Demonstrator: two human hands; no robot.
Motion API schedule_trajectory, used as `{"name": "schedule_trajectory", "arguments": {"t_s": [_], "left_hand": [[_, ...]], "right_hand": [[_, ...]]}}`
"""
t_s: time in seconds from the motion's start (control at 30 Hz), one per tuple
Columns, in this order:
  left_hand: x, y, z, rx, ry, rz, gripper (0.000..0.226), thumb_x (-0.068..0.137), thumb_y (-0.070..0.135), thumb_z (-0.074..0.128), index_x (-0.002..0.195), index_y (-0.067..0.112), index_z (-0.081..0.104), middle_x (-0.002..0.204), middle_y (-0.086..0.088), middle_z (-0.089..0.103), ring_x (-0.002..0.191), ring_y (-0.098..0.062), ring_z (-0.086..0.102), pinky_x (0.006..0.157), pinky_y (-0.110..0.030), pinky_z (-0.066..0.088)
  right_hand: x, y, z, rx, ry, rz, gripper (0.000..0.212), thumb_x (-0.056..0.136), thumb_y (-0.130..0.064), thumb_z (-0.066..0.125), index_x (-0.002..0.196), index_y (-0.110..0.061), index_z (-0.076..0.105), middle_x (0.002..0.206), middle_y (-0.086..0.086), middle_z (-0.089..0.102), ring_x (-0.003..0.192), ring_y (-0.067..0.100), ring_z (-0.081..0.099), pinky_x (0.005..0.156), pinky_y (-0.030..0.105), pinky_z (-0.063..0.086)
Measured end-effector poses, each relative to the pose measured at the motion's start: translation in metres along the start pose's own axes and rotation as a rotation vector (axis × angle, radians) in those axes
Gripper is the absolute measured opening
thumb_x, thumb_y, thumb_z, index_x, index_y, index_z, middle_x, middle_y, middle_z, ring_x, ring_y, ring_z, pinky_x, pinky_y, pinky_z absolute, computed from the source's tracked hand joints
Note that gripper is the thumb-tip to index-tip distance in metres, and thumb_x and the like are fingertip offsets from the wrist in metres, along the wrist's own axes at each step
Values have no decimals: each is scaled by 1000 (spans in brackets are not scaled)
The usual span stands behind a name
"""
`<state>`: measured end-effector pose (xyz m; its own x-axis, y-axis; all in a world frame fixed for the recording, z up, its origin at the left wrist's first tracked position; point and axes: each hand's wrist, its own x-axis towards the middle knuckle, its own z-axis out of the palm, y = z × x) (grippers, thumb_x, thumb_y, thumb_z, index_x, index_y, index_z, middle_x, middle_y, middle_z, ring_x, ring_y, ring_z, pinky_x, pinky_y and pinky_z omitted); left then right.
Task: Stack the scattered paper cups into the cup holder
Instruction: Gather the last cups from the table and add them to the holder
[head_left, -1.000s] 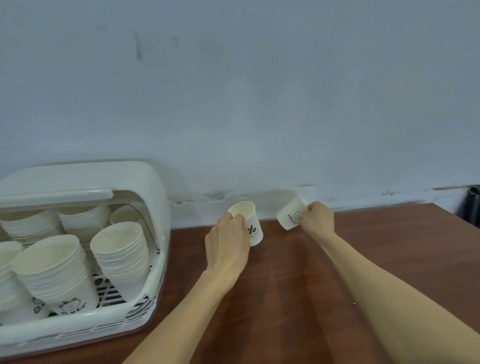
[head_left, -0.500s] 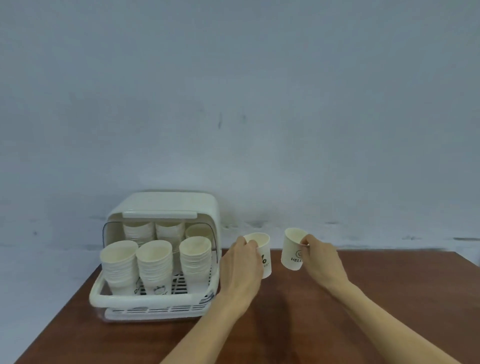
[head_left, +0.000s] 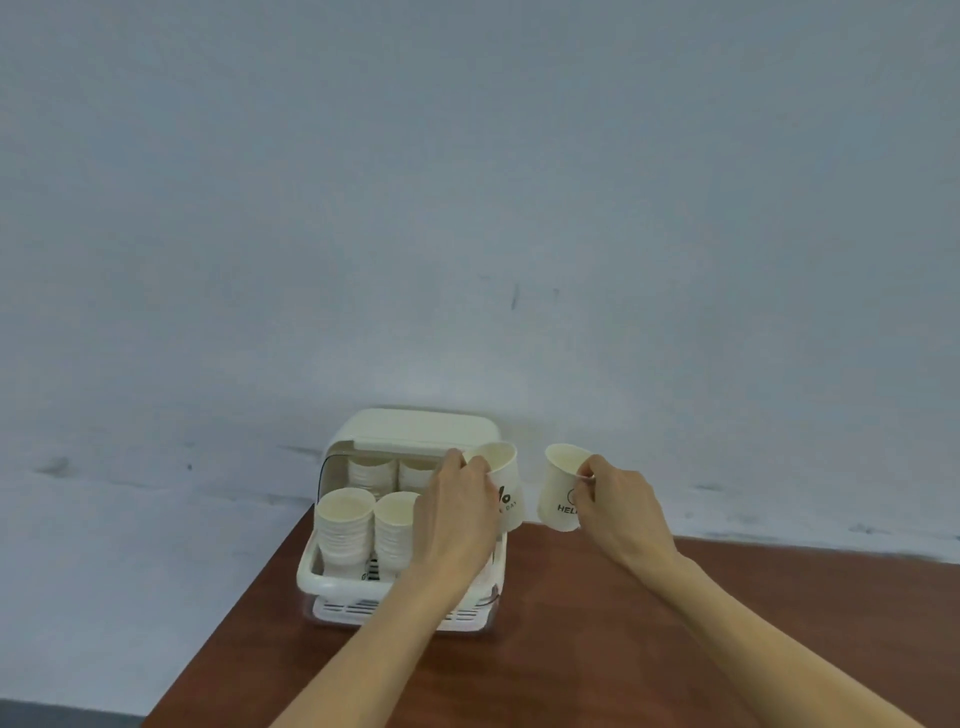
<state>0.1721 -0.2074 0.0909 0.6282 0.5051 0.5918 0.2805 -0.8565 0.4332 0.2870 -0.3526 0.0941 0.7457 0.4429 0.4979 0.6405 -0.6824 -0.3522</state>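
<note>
A white cup holder (head_left: 332, 584) with a raised lid stands on the brown table (head_left: 571, 649) against the wall, filled with several stacks of paper cups (head_left: 345, 525). My left hand (head_left: 457, 519) grips a white paper cup (head_left: 506, 478) with black lettering, held upright in front of the holder's right side. My right hand (head_left: 621, 512) pinches the rim of a second paper cup (head_left: 558, 488), printed "HELLO", just right of the holder and tilted slightly. My left forearm hides the holder's front right stacks.
A pale blue-grey wall (head_left: 467, 208) rises straight behind the table. The table's left edge (head_left: 228, 618) runs diagonally beside the holder. Bare brown tabletop lies in front of and to the right of the holder.
Both hands carried their cups leftward to the holder; the left cup has gone from beside the holder to in front of its right side. The right cup went from tipped over to nearly upright. The view pulled back.
</note>
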Motion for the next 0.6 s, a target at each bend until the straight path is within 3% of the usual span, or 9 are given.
{"name": "schedule_trajectory", "arguments": {"t_s": [0.2, 0.37, 0.6], "left_hand": [[7, -45, -36, 21, 77, -32, 25, 99, 21, 39, 98, 12, 62, 92, 0, 47, 80, -21, 55, 68, -34, 48], [17, -84, -52, 130, 118, -41, 20, 96, 12, 43, 99, 8, 62, 102, -7, 53, 90, -26, 54, 70, -34, 46], [15, -133, -46, 243, 88, -70, 9, 85, 0, 60, 93, 4, 63, 98, -12, 56, 84, -26, 53, 54, -30, 44]], "right_hand": [[1, -49, 8, 36, 10, -89, 22, 92, -21, 44, 108, -13, 57, 98, 7, 70, 87, 31, 61, 68, 37, 48], [2, -78, 20, 75, -1, -147, 19, 92, -20, 44, 104, -11, 57, 96, 8, 70, 85, 30, 61, 66, 38, 48], [6, -99, 45, 69, -36, -196, 14, 94, -22, 41, 97, -14, 52, 89, 7, 67, 81, 31, 58, 68, 43, 48]]}}
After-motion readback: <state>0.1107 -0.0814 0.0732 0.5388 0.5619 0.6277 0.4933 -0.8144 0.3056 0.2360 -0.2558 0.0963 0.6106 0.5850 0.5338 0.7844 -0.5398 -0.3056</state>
